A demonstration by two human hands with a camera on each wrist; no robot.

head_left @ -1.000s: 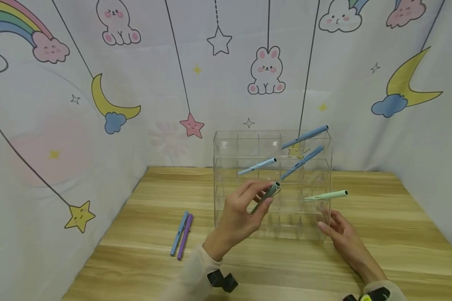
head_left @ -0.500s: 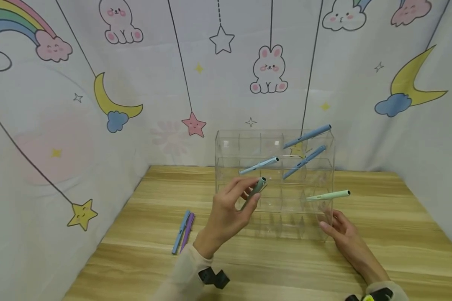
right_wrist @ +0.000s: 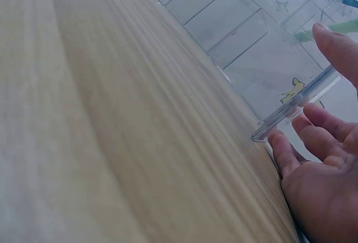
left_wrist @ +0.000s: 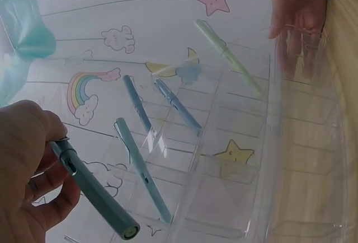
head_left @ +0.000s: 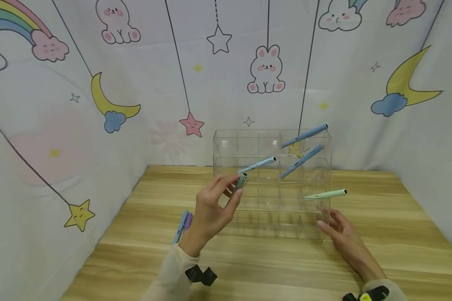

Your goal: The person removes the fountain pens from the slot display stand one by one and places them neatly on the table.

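Note:
My left hand (head_left: 212,211) pinches a dark green pen (left_wrist: 96,191) between thumb and fingers, held tilted in front of the rack's left half. The rack is clear plastic with rows of compartments (head_left: 247,144). A light blue pen (head_left: 257,164) leans out of its second row. Further right, two blue pens (head_left: 306,135) (head_left: 302,161) stick out of the upper rows, and a pale green pen (head_left: 327,195) juts from a lower one. At the rack's lower right edge, my right hand (head_left: 344,238) grips the side panel, its thumb and fingers on opposite sides in the right wrist view.
On the wooden table (head_left: 128,246), a blue pen (head_left: 180,228) and a purple pen (head_left: 187,221) lie left of the rack, partly hidden by my left forearm. A white cloth with cartoon prints (head_left: 165,62) hangs behind and at both sides.
My left hand has moved left with the dark green pen, away from the rack's middle, and now covers part of the pens on the table. The right hand stays at the rack's edge.

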